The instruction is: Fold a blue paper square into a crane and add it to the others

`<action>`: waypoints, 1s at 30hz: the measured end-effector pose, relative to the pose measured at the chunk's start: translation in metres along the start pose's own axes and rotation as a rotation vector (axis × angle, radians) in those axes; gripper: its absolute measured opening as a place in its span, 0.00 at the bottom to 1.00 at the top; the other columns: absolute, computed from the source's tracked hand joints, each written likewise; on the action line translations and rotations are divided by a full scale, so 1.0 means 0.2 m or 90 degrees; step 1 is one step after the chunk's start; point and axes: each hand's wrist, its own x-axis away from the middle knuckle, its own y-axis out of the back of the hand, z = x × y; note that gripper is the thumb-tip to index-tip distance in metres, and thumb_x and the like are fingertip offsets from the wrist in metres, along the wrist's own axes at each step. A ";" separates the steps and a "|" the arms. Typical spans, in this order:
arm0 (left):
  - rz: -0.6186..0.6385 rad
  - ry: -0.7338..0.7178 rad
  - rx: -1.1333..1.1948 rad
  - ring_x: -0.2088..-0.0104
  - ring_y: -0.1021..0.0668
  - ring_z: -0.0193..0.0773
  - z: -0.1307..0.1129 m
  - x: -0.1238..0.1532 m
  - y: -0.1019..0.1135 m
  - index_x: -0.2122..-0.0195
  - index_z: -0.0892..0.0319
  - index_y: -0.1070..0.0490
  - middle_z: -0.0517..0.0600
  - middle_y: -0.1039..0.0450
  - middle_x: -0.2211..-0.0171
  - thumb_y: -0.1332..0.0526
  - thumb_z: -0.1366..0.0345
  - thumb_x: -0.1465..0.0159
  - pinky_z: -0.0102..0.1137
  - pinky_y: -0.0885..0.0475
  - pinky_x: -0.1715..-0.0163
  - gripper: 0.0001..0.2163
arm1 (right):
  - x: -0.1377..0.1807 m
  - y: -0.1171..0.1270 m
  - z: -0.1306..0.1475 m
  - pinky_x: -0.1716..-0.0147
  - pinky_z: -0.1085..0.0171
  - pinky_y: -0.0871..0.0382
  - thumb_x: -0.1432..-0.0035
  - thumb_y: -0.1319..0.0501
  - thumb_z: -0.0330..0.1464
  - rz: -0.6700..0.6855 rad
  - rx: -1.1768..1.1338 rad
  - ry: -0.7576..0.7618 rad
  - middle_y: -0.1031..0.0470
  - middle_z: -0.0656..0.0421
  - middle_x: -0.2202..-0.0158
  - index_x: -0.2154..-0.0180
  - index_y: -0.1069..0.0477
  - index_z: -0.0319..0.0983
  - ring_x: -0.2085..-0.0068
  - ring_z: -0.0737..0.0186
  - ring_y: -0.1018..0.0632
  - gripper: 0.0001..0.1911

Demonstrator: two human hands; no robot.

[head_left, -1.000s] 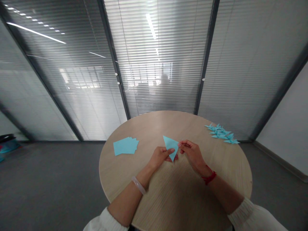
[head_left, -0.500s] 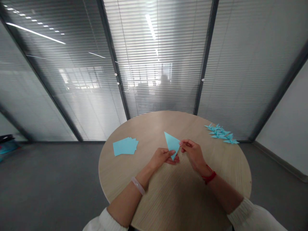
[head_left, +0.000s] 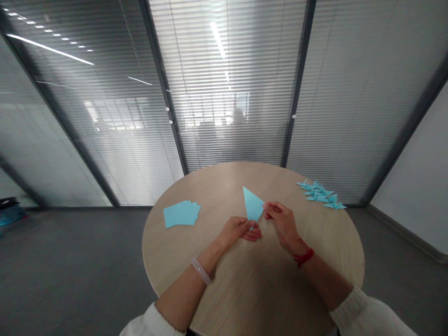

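Observation:
A light-blue sheet of origami paper (head_left: 252, 204), folded into a triangle, is held up over the middle of the table. My left hand (head_left: 243, 228) pinches its lower corner between thumb and fingers. At the right-hand corner, the fingertips of my right hand (head_left: 280, 218) are closed on the paper's edge. One point of the triangle faces away from me. Fingers cover the bottom tip, so its exact shape there is hidden.
On the left of the round wooden table (head_left: 224, 289) lies a fanned stack of blue paper squares (head_left: 181, 213). Several folded blue paper cranes (head_left: 320, 192) are clustered near the right edge. Glass panels with blinds (head_left: 234, 135) stand behind the table.
The folded paper has shifted slightly right and away from me, and its lower corner sits deeper in my left hand. Both hands keep their hold.

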 end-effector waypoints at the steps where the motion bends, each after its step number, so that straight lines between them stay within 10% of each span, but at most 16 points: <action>1: 0.005 0.002 -0.002 0.70 0.19 0.43 0.00 0.00 0.00 0.68 0.68 0.26 0.60 0.21 0.70 0.33 0.49 0.51 0.37 0.26 0.64 0.23 | 0.00 0.00 0.00 0.76 0.66 0.37 0.59 0.32 0.44 -0.004 -0.006 0.000 0.27 0.60 0.78 0.72 0.27 0.37 0.77 0.66 0.30 0.18; 24: -0.028 -0.105 -0.231 0.82 0.26 0.34 0.03 -0.02 0.04 0.75 0.61 0.33 0.49 0.29 0.85 0.48 0.45 0.39 0.28 0.30 0.78 0.22 | 0.00 0.01 -0.01 0.76 0.67 0.35 0.60 0.30 0.42 -0.040 -0.068 -0.020 0.26 0.60 0.76 0.71 0.26 0.37 0.77 0.67 0.29 0.17; 30: -0.159 -0.316 -0.422 0.58 0.23 0.41 0.00 0.01 0.06 0.48 0.60 0.35 0.57 0.25 0.58 0.54 0.58 0.32 0.35 0.26 0.63 0.18 | 0.00 0.02 0.00 0.75 0.67 0.34 0.61 0.30 0.40 -0.018 -0.108 -0.062 0.28 0.61 0.76 0.72 0.27 0.36 0.77 0.68 0.29 0.16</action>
